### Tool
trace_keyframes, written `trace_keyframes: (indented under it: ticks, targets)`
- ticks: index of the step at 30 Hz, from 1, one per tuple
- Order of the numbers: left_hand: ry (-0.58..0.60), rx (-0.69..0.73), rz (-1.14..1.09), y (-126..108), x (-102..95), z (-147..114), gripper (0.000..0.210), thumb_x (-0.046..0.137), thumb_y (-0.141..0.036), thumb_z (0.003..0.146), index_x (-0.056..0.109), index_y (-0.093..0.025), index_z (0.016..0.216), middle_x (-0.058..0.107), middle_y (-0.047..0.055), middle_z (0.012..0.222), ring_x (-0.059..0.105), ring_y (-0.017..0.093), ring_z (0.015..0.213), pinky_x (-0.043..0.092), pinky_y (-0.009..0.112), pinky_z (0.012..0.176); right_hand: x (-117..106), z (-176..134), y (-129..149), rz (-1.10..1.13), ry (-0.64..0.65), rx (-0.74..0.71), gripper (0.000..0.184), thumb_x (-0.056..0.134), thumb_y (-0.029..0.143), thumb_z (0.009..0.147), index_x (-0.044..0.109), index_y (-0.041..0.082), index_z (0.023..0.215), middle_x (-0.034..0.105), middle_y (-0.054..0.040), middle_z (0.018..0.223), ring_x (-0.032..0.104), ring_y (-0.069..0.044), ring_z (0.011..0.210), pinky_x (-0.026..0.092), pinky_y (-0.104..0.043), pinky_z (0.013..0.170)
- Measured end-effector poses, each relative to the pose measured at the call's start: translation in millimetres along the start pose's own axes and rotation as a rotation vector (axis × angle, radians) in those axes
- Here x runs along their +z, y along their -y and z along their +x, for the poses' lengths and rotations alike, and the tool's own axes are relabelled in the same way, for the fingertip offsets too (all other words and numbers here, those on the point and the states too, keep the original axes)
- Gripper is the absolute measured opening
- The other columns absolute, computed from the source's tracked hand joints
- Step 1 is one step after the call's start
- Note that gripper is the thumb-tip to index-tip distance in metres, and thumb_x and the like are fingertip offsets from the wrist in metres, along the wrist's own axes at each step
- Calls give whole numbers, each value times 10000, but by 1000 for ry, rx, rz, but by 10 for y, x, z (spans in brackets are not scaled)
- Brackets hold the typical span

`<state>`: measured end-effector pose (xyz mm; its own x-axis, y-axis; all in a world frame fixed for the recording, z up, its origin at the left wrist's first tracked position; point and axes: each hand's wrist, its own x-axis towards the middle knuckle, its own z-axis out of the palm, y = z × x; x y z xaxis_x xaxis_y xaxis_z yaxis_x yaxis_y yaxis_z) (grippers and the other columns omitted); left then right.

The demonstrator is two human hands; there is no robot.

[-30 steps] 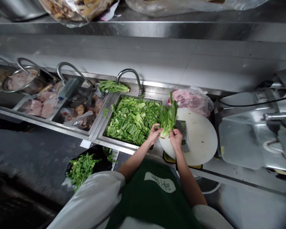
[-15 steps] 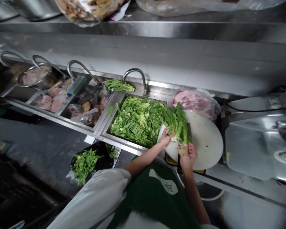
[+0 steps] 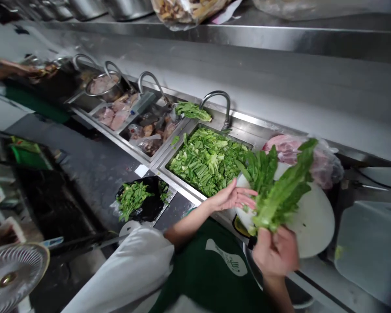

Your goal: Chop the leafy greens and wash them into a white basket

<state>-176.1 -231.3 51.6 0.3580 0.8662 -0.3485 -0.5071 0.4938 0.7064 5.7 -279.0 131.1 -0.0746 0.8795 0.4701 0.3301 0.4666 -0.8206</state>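
My right hand (image 3: 276, 250) is closed round the base of a bunch of leafy green lettuce (image 3: 280, 198), which it holds up over the round white cutting board (image 3: 319, 217). My left hand (image 3: 236, 198) is open beside the bunch, its fingers spread and close to the leaves; whether they touch is hard to tell. Under the bunch, a short piece of a dark handle (image 3: 253, 241) shows at the board's near edge. Left of the board, a sink basin (image 3: 164, 167) is full of cut green leaves (image 3: 208, 161).
Behind the board lies bagged raw meat (image 3: 326, 167). More greens (image 3: 193, 111) rest by the faucet (image 3: 228, 106). Further left, basins hold meat (image 3: 114, 115). On the floor side stands a black bag (image 3: 153, 204) with leaves. Another person's arm (image 3: 9, 69) shows at far left.
The right hand has raised the lettuce from the board toward me. My left hand has let go of the leaves and spread its fingers. The view has swung left.
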Motion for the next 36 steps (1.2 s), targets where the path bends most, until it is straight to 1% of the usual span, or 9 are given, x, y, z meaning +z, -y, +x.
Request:
trace_keyframes:
  ticks: [3,8,14,19,23,25,28,31,36]
  targets:
    - [-66,102,-121,-155,-78,-602,879,529,-899,777,702,-102,1104,736,141,887,724,245,872,570,300,734,463,66,40,54,394,-213,69,597,196,954,615,200,1020,696,-55,892,662,-175,830,523,-287,782]
    - [-615,353,-101,-81,-499,-1431,443,904,-476,673,661,-116,761,675,52,711,669,155,674,544,245,669,1491,-195,180,17,1017,-212,188,473,192,986,635,162,1076,700,-134,1088,665,-230,1008,532,-331,856]
    - [-1440,506,-16,560,-1733,-2740,427,789,-521,671,521,-203,769,575,-31,664,570,125,586,518,272,635,2144,-547,56,-75,1290,-52,310,483,256,993,636,162,1245,666,-122,1250,666,-229,1104,517,-333,964]
    - [-1904,164,327,1007,-2970,-3989,317,563,-460,786,568,-202,969,586,10,713,604,196,659,526,306,650,2504,-672,-314,-268,1262,108,354,432,276,982,678,131,1191,719,-139,1146,707,-230,954,520,-339,912]
    - [-1966,-426,582,903,-3727,-4542,621,635,-440,790,534,-179,1345,577,216,1348,526,423,1285,480,581,978,2786,-771,-351,-355,1290,152,381,412,315,974,700,152,1162,743,-128,1113,715,-238,960,516,-333,890]
    - [-1922,-633,722,672,-4048,-4514,717,688,-428,779,496,-190,1428,420,246,1531,355,485,1425,380,694,1036,2893,-795,-254,-368,1304,168,399,397,329,971,703,161,1164,747,-124,1123,713,-240,985,511,-336,913]
    - [-1673,-458,976,121,-4449,-3967,475,581,-304,879,608,-158,1330,572,213,1397,508,393,1324,421,579,1067,2995,-800,-93,-379,1286,246,442,373,364,961,702,158,1173,758,-127,1091,716,-246,982,515,-351,933]
    - [-1287,-92,1180,-565,-4731,-2907,361,470,-146,898,703,-88,1168,689,183,1156,658,269,1057,494,380,995,2985,-822,-30,-381,1231,375,497,362,408,927,700,140,1175,763,-146,1072,728,-262,973,537,-382,933]
    - [-1013,63,1273,-1504,-4957,-965,347,569,-135,887,697,-120,1209,672,141,1180,629,219,1072,463,289,1011,2696,-1058,-107,-416,952,562,512,388,535,858,725,207,1060,776,-146,1053,748,-327,968,575,-448,915]
